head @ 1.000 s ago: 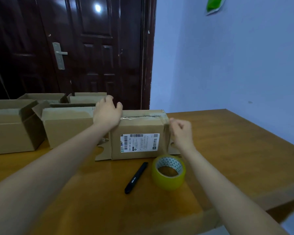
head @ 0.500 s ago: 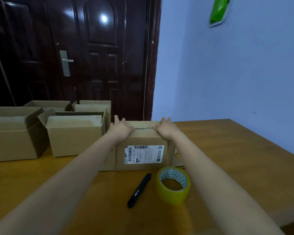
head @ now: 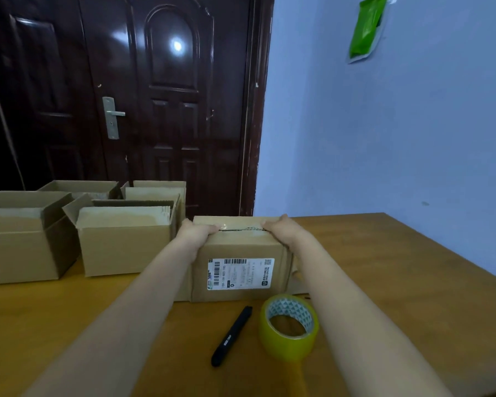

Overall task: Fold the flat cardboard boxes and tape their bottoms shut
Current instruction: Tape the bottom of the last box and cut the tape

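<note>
Both hands have slid from the side walls up onto the box (head: 241, 253) at mid-table, where the left hand (head: 198, 233) and right hand (head: 281, 229) lie flat and fairly wide apart, pressing the taped seam; firm, even outward strokes should bond it.

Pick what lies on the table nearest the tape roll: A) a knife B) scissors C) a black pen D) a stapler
C: a black pen lies on the table just left of the tape roll, in front of the labelled box.
</note>
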A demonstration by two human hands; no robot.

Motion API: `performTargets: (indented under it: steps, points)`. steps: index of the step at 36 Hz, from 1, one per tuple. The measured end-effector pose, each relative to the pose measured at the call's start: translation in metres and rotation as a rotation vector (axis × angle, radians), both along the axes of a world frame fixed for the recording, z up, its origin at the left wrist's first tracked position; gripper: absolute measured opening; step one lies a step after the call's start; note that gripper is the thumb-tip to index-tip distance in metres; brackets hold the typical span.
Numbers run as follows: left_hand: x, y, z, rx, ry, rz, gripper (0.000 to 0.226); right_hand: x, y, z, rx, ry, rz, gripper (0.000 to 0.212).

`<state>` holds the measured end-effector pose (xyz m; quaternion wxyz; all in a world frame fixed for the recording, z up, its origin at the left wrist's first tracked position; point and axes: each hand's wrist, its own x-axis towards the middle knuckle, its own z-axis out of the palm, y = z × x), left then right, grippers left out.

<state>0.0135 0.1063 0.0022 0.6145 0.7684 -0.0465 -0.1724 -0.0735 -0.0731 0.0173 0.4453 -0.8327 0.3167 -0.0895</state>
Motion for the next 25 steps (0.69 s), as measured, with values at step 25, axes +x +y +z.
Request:
performTargets:
  steps: [25]
  points:
    - [-0.043, -0.018, 0.091, -0.347, -0.246, -0.108, 0.023, -0.070, -0.044, 0.056, 0.404, -1.072, -0.261, 0.028]
